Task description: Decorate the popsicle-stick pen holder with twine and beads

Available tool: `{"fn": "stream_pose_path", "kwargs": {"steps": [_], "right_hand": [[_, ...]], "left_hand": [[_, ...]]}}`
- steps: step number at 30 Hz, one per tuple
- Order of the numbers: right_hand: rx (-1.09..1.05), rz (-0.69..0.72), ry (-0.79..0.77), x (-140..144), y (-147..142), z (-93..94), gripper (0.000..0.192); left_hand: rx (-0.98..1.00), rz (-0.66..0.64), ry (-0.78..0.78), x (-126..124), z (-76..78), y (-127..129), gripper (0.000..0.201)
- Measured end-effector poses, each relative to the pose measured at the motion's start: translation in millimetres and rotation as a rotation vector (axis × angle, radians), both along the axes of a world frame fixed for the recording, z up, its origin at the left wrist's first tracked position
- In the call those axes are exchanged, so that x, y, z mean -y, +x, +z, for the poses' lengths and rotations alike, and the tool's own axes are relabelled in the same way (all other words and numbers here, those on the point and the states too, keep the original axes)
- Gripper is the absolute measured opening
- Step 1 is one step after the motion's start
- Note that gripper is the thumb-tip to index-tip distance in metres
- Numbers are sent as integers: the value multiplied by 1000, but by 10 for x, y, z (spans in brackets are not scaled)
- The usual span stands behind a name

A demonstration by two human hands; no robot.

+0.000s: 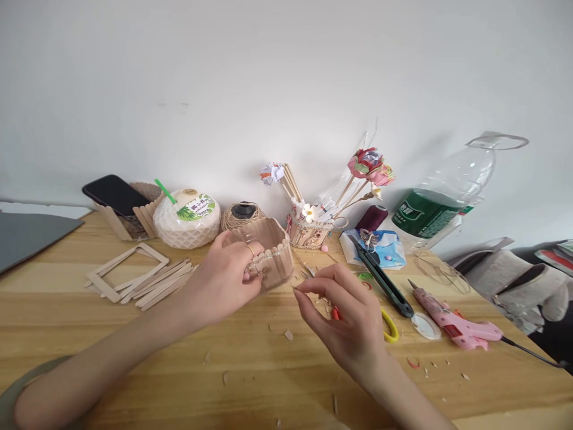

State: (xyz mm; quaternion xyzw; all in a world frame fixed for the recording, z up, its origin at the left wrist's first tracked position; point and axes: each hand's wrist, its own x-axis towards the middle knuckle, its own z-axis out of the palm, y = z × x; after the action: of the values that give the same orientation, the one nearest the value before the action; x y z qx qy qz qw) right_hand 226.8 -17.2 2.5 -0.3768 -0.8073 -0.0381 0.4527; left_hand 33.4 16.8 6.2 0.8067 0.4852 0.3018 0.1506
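My left hand (228, 272) grips a small open box (278, 263) faced with wooden craft sticks, its fingers over the near rim, where a clear, shiny strip runs. To the right of the box, my right hand (351, 316) is closed in a pinch; a tiny pale bit shows at the fingertips, too small to name. The two hands are apart. Partly hidden behind my right hand lie scissors, of which a yellow handle loop (389, 326) shows. Loose craft sticks (163, 285) lie left of the box, beside a square stick frame (143, 254).
A pink glue gun (465, 327) with a cord and a utility knife (385, 283) lie at right. Along the wall stand a phone (111, 194) in a stick holder, a wrapped coconut (188, 224), twine (237, 216), a flower pot (310, 232) and a large plastic bottle (441, 200). Wood scraps (289, 335) dot the table.
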Motion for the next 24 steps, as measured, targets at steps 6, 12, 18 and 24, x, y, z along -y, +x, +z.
{"fn": "stream_pose_path", "kwargs": {"steps": [6, 12, 18, 24], "right_hand": [[-117, 58, -102, 79, 13, 61, 7], [-134, 30, -45, 128, 27, 81, 7], [-97, -58, 113, 156, 20, 41, 6], [-86, -29, 107, 187, 60, 122, 8]], "left_hand": [[-116, -70, 59, -123, -157, -28, 23], [442, -41, -222, 218, 181, 125, 15], [876, -14, -669, 356, 226, 315, 13], [1036, -108, -806, 327, 207, 446, 9]]}}
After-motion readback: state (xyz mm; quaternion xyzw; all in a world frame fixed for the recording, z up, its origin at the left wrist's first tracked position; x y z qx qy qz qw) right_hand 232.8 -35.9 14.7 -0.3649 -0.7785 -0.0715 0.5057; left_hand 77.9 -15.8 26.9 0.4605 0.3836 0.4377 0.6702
